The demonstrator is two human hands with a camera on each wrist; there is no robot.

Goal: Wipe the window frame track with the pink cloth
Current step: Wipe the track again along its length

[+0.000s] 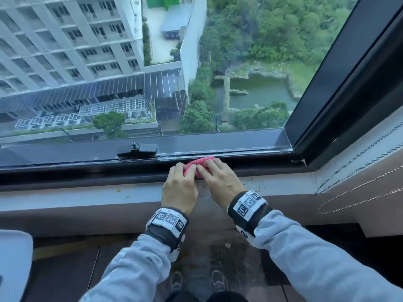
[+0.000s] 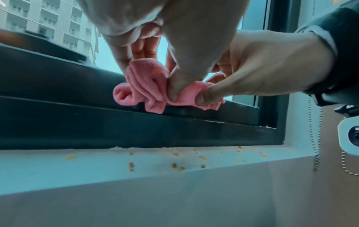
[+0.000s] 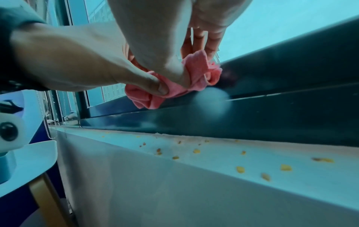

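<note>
A bunched pink cloth [image 1: 198, 162] lies in the dark window frame track [image 1: 87, 171], just right of centre. My left hand [image 1: 185, 170] and right hand [image 1: 207, 167] sit side by side on it. Both grip it, fingers curled over the top and thumbs underneath. In the left wrist view the cloth [image 2: 143, 89] hangs in folds over the track's inner lip, with both thumbs pinching its right part. The right wrist view shows the cloth [image 3: 196, 72] pressed against the black rail. The hands hide most of it from above.
A black window latch [image 1: 139, 149] sits on the frame left of the cloth. The white sill [image 1: 87, 194] below the track carries scattered yellow crumbs [image 2: 174, 165]. Bead chains [image 1: 349, 171] hang at the right beside the frame's upright [image 1: 340, 83]. A white object [image 1: 13, 258] stands lower left.
</note>
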